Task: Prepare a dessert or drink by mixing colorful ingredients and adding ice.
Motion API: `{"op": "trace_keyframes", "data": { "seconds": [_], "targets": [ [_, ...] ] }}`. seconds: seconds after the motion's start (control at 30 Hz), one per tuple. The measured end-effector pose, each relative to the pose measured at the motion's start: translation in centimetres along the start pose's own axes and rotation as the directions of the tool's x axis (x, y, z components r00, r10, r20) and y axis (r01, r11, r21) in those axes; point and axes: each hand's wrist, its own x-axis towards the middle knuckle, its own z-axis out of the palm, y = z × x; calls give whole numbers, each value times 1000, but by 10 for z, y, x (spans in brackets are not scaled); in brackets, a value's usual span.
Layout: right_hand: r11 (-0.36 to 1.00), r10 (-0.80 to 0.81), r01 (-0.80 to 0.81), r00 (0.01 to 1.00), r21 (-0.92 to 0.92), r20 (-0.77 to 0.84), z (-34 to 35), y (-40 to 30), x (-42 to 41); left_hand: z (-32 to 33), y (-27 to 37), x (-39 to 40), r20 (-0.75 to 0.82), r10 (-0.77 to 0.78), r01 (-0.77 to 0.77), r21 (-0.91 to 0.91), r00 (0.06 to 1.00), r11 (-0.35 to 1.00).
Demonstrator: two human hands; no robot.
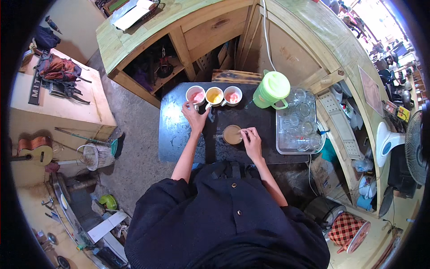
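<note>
Three white mugs stand in a row near the far edge of a dark table [171, 134]. My left hand [196, 117] is at the left mug [195, 95], its fingers touching the rim and side; pink contents show inside. The middle mug [214, 96] has yellow contents, and the right mug [232, 95] has pink contents. Nearer to me is a glass mug [232, 134] of light brown liquid. My right hand [251, 139] is at its right rim with the fingertips pinched together; a thin utensil seems to be between them, its shape too small to make out.
A light green lidded pitcher [272, 88] stands at the back right of the table. Beside it, a clear plastic tray [295, 152] holds several glass mugs. A wooden counter [188, 16] curves around the far side. On the right stands a fan [415, 144].
</note>
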Motion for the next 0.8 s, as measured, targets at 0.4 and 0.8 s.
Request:
{"op": "trace_keyframes", "data": {
  "seconds": [0.4,0.8],
  "targets": [
    [997,-65,65,998,-37,7,1,-3,0,-4,-36,20,51,-74,85,-288,996,954],
    [1000,-17,17,1000,-8,3,1,-1,0,26,38,57,385,336,-388,63,860,920]
  ]
}}
